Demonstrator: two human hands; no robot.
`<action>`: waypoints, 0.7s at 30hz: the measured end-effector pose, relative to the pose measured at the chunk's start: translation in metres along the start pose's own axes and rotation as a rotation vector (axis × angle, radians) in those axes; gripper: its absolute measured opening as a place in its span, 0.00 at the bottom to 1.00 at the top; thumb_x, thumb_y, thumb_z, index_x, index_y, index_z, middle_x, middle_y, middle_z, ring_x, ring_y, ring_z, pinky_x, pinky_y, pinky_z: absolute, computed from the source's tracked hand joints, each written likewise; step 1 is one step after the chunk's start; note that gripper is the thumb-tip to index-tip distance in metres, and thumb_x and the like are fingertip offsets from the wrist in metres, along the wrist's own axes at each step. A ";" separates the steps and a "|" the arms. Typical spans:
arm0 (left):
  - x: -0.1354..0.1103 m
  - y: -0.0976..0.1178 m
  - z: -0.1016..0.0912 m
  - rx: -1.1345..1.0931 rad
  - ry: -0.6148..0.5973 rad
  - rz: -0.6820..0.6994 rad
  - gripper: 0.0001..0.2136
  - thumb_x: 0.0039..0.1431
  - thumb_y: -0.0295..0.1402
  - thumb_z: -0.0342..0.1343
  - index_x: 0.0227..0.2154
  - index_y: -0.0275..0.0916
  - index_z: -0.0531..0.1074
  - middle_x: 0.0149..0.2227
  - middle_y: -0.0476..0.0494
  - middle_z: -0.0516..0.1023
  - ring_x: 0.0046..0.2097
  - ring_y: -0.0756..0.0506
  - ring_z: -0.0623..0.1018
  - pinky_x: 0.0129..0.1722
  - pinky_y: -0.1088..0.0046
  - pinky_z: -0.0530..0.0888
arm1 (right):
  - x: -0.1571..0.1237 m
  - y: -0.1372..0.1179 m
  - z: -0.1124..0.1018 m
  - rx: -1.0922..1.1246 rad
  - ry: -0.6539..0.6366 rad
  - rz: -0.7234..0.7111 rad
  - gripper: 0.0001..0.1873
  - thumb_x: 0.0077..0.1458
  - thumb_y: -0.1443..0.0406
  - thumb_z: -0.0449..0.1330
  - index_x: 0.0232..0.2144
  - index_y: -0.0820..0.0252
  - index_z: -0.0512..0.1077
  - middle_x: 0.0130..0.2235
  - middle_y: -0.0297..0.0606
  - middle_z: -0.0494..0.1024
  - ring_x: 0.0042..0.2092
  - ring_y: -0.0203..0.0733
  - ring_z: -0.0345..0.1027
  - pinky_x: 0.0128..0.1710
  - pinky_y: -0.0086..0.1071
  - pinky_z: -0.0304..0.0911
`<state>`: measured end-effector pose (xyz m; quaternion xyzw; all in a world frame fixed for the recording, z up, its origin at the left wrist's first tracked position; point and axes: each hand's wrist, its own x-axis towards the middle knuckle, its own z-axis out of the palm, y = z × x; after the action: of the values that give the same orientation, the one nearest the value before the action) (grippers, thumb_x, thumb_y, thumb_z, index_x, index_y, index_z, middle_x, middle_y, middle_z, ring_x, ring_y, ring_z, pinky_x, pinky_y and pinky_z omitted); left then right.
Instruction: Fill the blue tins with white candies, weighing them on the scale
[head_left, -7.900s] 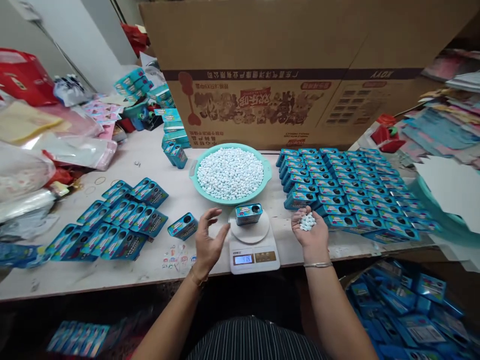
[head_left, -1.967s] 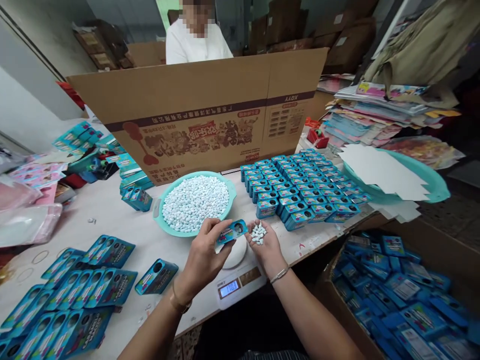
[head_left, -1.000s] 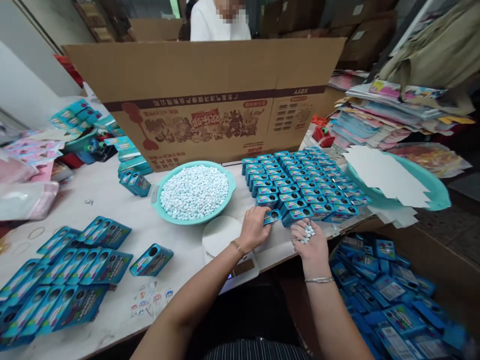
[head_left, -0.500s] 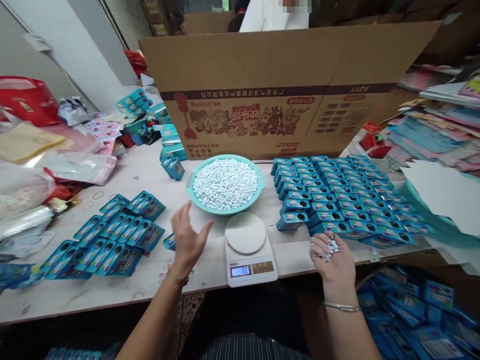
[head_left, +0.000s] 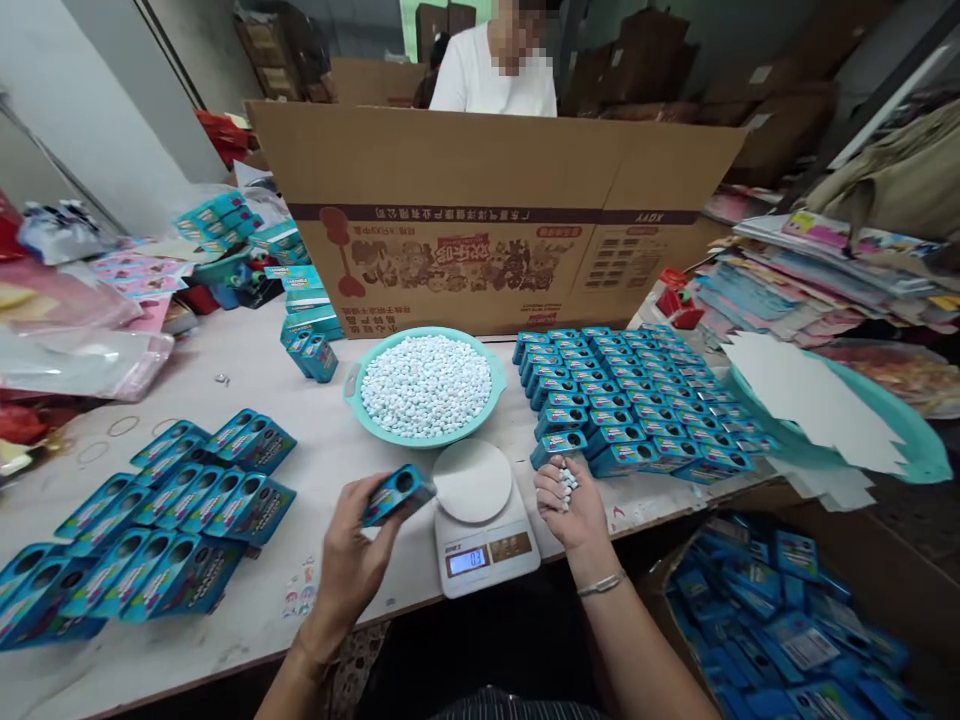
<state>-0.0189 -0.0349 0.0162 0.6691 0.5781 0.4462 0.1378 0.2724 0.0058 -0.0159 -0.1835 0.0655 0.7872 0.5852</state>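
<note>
My left hand (head_left: 360, 540) grips a small blue box (head_left: 397, 493) between thumb and fingers, raised just left of the scale. Curled palm-up, my right hand (head_left: 574, 505) holds several small pale candies (head_left: 568, 478) at the front of the rows of boxes. Between the hands sits a white digital scale (head_left: 474, 482), its plate bare and its display reading about 0.3. Behind it a turquoise bowl (head_left: 351, 392) is full of pale blue and white candies (head_left: 427, 385). Blue boxes (head_left: 630, 400) with dark round holes stand in rows on the right.
More blue boxes (head_left: 180, 520) stand at the left. A large cardboard carton (head_left: 480, 170) rises behind the bowl, with a person in a white shirt (head_left: 495, 70) beyond. Stacked printed sheets (head_left: 795, 280) lie far right. A carton of blue boxes (head_left: 787, 610) sits below the table edge.
My left hand, empty before, now holds a blue box picked up from the table. My right hand keeps its candies and is now nearer the scale. The view has shifted.
</note>
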 end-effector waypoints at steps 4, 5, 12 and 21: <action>0.011 0.014 0.042 -0.157 -0.131 0.044 0.14 0.59 0.31 0.54 0.49 0.43 0.69 0.45 0.43 0.75 0.47 0.43 0.77 0.46 0.66 0.76 | 0.015 0.005 -0.002 -0.070 -0.022 0.062 0.07 0.56 0.68 0.58 0.27 0.58 0.63 0.20 0.24 0.63 0.17 0.27 0.53 0.13 0.19 0.47; 0.013 0.014 0.053 -0.172 -0.136 0.047 0.15 0.59 0.30 0.54 0.49 0.43 0.69 0.45 0.43 0.75 0.47 0.43 0.77 0.47 0.65 0.76 | 0.021 0.007 -0.005 -0.097 -0.020 0.088 0.08 0.55 0.68 0.59 0.27 0.58 0.63 0.19 0.23 0.62 0.17 0.27 0.52 0.13 0.19 0.46; 0.023 0.007 0.091 -0.211 -0.228 0.068 0.15 0.59 0.31 0.54 0.50 0.42 0.70 0.46 0.41 0.75 0.48 0.42 0.78 0.47 0.63 0.76 | 0.055 -0.009 -0.022 -0.149 -0.012 0.080 0.09 0.51 0.68 0.62 0.25 0.60 0.63 0.17 0.21 0.60 0.15 0.24 0.47 0.12 0.18 0.40; 0.029 0.009 0.097 -0.207 -0.204 0.069 0.25 0.54 0.35 0.63 0.55 0.42 0.66 0.51 0.39 0.72 0.54 0.39 0.75 0.55 0.57 0.73 | 0.043 -0.007 -0.005 -0.117 -0.053 0.130 0.09 0.53 0.68 0.60 0.26 0.59 0.62 0.19 0.23 0.61 0.17 0.25 0.51 0.14 0.17 0.44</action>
<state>0.0583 0.0202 -0.0192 0.7127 0.4887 0.4376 0.2484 0.2690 0.0452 -0.0358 -0.1917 0.0159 0.8305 0.5227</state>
